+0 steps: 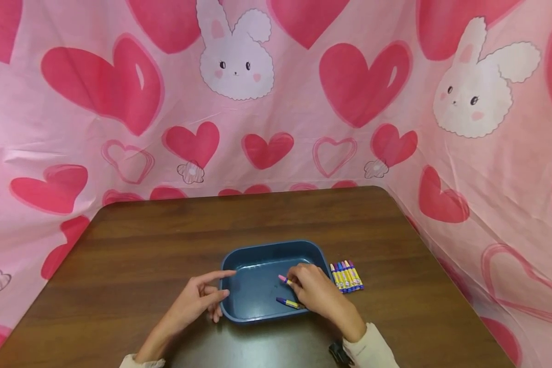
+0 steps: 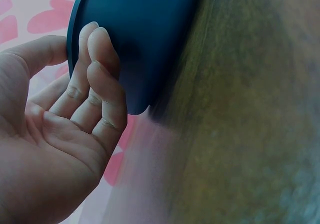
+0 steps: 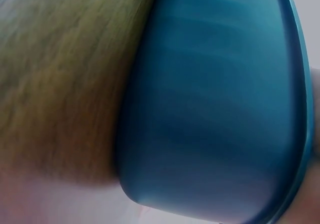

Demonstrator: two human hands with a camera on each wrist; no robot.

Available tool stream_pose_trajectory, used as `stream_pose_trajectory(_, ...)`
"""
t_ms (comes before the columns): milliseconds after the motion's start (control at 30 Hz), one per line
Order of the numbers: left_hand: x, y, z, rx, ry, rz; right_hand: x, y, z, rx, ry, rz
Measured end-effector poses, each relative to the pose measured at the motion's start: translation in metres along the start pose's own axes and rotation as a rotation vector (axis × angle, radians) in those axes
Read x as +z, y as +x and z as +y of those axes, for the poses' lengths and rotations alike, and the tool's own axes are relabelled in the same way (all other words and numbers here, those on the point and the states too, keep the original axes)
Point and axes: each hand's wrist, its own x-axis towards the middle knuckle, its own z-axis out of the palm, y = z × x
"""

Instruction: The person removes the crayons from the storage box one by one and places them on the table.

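A dark blue tray (image 1: 253,286) with raised walls stands on the table. My right hand (image 1: 315,291) reaches over its right part and pinches a pink crayon (image 1: 283,279) with a yellow wrapper. Below that, a dark purple crayon (image 1: 287,303) lies on the tray floor near the front wall. My left hand (image 1: 195,299) is at the tray's left end, its index finger and thumb reaching over the rim. In the left wrist view, the other fingers (image 2: 102,83) bend loosely beside the tray's outer wall. The right wrist view has only the tray wall (image 3: 215,93), with the crayons hidden.
Several crayons (image 1: 347,277) lie side by side in a row on the wooden table (image 1: 165,235), close to the tray's right wall. A pink cloth (image 1: 299,112) with hearts and rabbits hangs around the table's back and sides.
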Motion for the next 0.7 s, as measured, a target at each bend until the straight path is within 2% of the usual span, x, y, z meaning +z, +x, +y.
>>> stream_pose_trajectory(233,-0.001,0.000,0.000,-0.002,-0.004,-0.006,-0.004,-0.003,-0.004,-0.034,-0.020,0.062)
stream_pose_trajectory(500,0.000,-0.001,0.000,0.006,0.002,-0.007,-0.018,-0.012,-0.006,-0.011,0.001,0.107)
stream_pose_trajectory(700,0.001,-0.001,0.000,0.018,0.002,-0.005,-0.029,-0.020,0.005,-0.021,0.031,0.251)
